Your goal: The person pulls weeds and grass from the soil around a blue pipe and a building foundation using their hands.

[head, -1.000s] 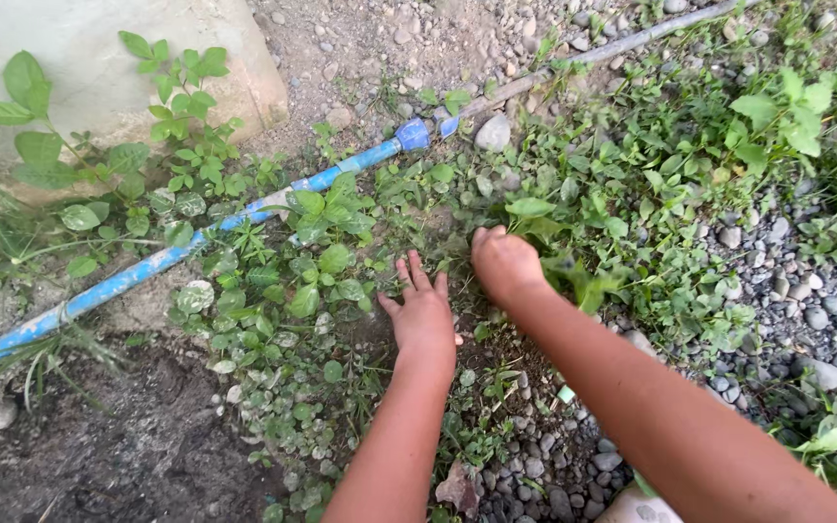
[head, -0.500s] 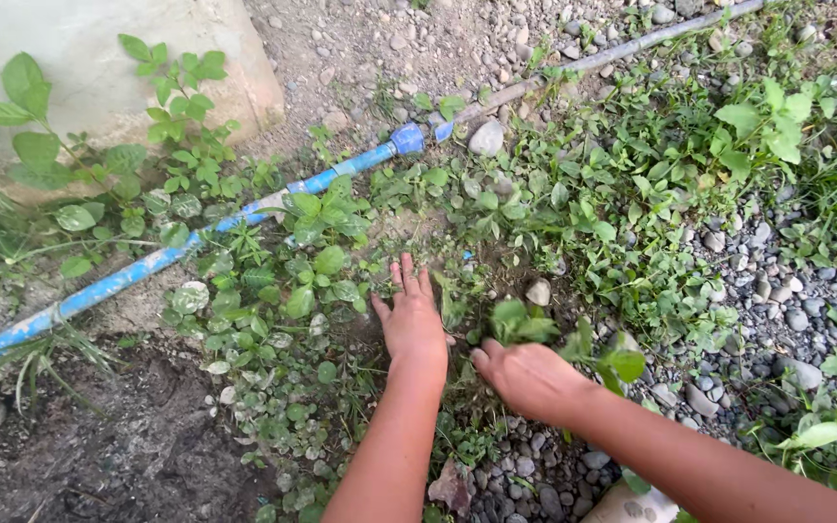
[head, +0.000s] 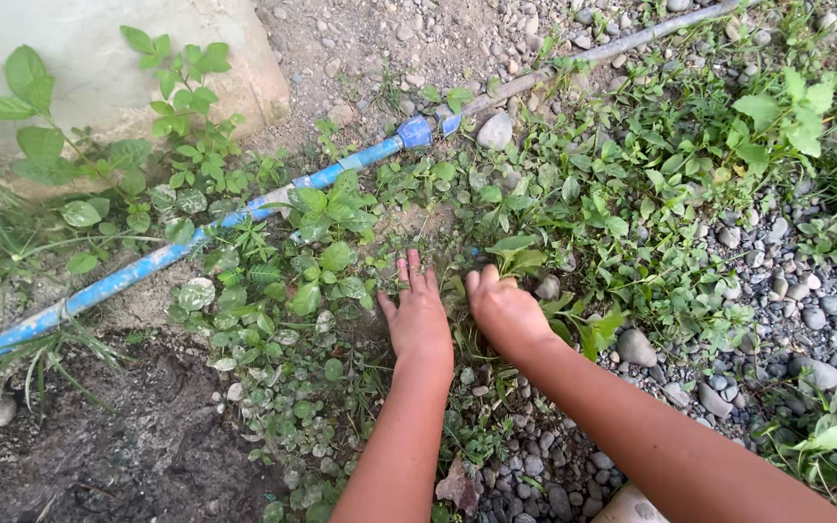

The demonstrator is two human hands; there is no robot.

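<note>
1. Right hand (head: 508, 312) has shifted from farther right to beside the left hand (head: 418, 320), fingers curled on a leafy weed (head: 515, 254).
2. Left hand stays flat, fingers spread, on the ground near the blue pipe (head: 186, 242).

Left hand (head: 419, 318) flat on weeds (head: 326, 266); right hand (head: 502, 310) closed around leafy plant (head: 515, 254); blue pipe (head: 157, 260) behind.

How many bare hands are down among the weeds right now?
2: the left hand lies flat on the low green weeds; the right hand is beside it, curled into leaves.
</note>
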